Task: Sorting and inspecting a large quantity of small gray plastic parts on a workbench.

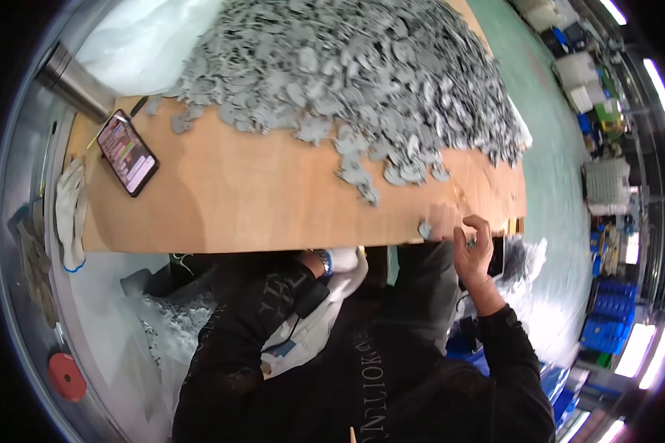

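A large heap of flat grey pieces [347, 74], rounded and thin, covers the far part of the wooden table [222, 199]. Bare and raised at the near right edge, my right hand [474, 258] has its thumb and curved index finger apart. A small dark spot shows in that gap, too small to make out. One loose grey piece [425, 229] lies on the wood just left of this hand. My left hand [342, 261], in a white glove with a blue cuff, is at the table's near edge over my lap; its fingers are hidden.
At the left lie a lit phone [128, 153], a steel flask [74, 81] and a white glove [71, 214]. A white plastic bag [148, 44] sits behind them. Below the table stands a clear bag of grey pieces [177, 328]. Blue crates [609, 317] stand far right.
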A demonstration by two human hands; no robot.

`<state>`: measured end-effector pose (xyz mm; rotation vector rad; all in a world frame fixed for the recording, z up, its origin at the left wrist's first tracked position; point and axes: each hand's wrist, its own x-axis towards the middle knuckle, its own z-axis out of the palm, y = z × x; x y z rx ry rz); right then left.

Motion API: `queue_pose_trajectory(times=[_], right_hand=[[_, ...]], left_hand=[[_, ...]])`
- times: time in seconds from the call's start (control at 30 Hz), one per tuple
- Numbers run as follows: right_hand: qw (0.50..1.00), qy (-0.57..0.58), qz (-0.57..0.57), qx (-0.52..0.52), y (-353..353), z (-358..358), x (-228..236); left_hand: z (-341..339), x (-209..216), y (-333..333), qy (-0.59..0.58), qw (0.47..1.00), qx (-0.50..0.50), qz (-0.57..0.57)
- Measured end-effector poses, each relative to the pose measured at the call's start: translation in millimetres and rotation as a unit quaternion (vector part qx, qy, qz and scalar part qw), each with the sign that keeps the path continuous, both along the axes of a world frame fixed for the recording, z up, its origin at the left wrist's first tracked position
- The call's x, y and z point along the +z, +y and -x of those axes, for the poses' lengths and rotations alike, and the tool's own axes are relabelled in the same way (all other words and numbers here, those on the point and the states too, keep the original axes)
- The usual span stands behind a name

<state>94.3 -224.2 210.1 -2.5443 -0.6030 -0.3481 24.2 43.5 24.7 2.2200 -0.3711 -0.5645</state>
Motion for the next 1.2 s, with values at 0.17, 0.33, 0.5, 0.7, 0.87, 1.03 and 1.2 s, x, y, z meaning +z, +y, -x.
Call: queue_pose_trajectory(times=[0.17, 0.33, 0.5, 0.7, 0.87, 1.03, 1.2], right_hand=[[0.997, 0.061, -0.019, 0.044, 7.1, 24.6, -2.6], [0.996, 0.024, -0.019, 0.088, 26.0, 23.9, -7.5], [0.989, 0.007, 0.011, 0.146, 44.4, 16.9, -9.8], [0.979, 0.063, -0.136, 0.140, 29.3, 19.1, -15.8], [0.950, 0.132, -0.189, 0.211, 32.4, 35.5, -2.5], [0.888, 0.279, -0.194, 0.310, 131.7, 35.5, 23.5], [0.852, 0.326, -0.176, 0.371, 286.0, 23.9, 39.7]], left_hand=[[18.3, -49.7, 9.5, -0.154, 0.979, 0.104, -0.082], [19.9, 4.9, 36.1, -0.153, 0.975, 0.120, -0.107], [46.0, 81.0, 70.4, 0.024, 0.977, 0.077, -0.196], [92.8, 222.1, 115.1, 0.125, 0.985, 0.117, -0.031], [131.4, 248.5, 245.7, -0.050, 0.898, 0.367, -0.239], [129.7, 216.0, 379.6, -0.273, 0.724, 0.574, -0.266], [109.8, 185.6, 405.5, -0.014, 0.620, 0.768, 0.159]])
